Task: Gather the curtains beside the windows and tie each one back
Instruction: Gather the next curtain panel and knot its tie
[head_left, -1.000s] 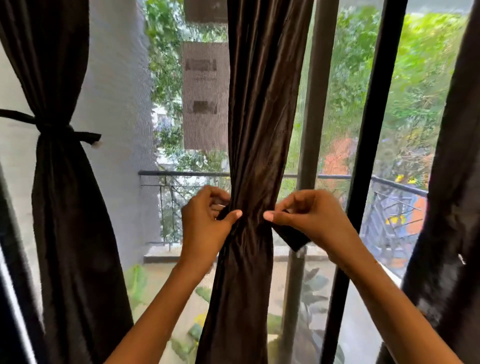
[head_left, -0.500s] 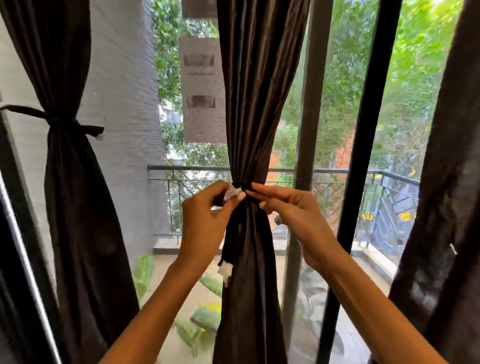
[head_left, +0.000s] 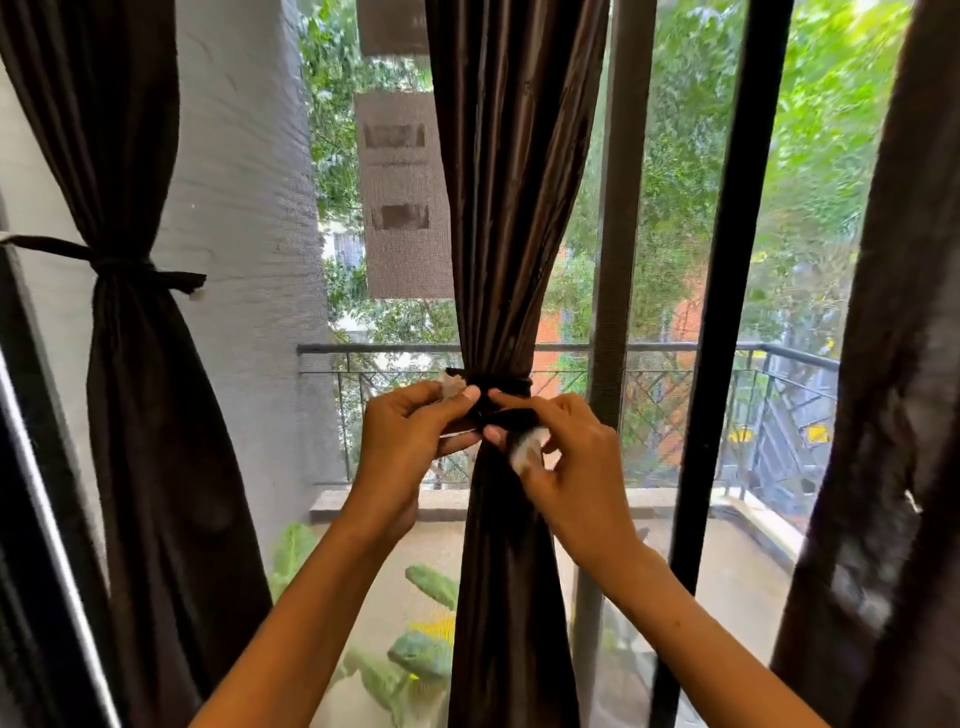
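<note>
Both forearms reach up from the bottom edge toward the middle curtain (head_left: 511, 208). The left hand (head_left: 408, 441) curls its fingers and pinches one end of the dark tie-back (head_left: 498, 387) between thumb and forefinger, just left of the gathered cloth. The right hand (head_left: 571, 462) pinches the other end against the front of the curtain, a pale patch showing at that end beneath its fingers. The tie-back wraps around the bunched curtain at about railing height. Farther left, a second curtain (head_left: 140, 415) hangs already cinched by its own band (head_left: 124, 267). A third curtain (head_left: 893, 415) hangs loose at the right edge. Beyond the window frame (head_left: 727, 312) lie a balcony railing (head_left: 675, 347) and green trees (head_left: 691, 156).
</note>
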